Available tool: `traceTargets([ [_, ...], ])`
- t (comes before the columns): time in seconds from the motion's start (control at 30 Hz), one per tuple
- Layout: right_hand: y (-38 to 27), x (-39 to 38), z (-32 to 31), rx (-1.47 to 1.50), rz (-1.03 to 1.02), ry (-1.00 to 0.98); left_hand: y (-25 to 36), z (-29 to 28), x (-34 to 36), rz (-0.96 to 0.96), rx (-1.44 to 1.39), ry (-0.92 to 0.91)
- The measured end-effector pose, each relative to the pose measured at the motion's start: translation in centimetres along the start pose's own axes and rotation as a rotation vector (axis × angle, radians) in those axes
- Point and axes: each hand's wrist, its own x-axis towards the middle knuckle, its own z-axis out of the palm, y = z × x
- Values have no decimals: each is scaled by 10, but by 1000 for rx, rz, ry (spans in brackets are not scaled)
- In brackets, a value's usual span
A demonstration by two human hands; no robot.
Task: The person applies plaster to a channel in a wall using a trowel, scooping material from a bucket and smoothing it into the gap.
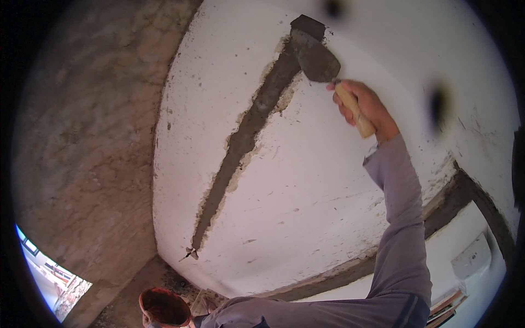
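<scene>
My right hand (365, 106) is wrapped round the wooden handle of a trowel (320, 60), whose broad, mortar-smeared grey blade lies at the top of a mortar-filled groove (240, 142) in the white wall. A dark rectangular recess or box (308, 26) sits at the groove's upper end, partly behind the blade tip. The grey mortar strip runs slantwise down to a small bit of wire (190, 253) at its lower end. At the lower edge, my left hand (145, 320) holds a reddish bowl (165, 307) with brown residue inside; most of that hand is hidden.
To the left stands a rough brown-grey wall (98, 136), meeting the white wall at a corner. Another mortar band (328, 280) crosses low on the right, joining a second strip (486, 208). A bright opening (52, 281) shows at lower left, and stacked thin boards (445, 309) at lower right.
</scene>
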Motion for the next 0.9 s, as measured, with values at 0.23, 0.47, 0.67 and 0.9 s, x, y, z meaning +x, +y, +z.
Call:
traceTargets([
  [0.23, -31, 44, -8, -60, -27, 0, -8, -14, -8, -3, -4, 20],
  [0.47, -39, 51, -1, 69, 43, -31, -13, -21, -15, -10, -2, 30],
  [0.67, -15, 11, 38, -60, 227, -139, -13, -19, -12, -13, -16, 30],
  [0.9, -36, 17, 17, -93, 28, 50, -7, -24, -8, 2, -13, 28],
])
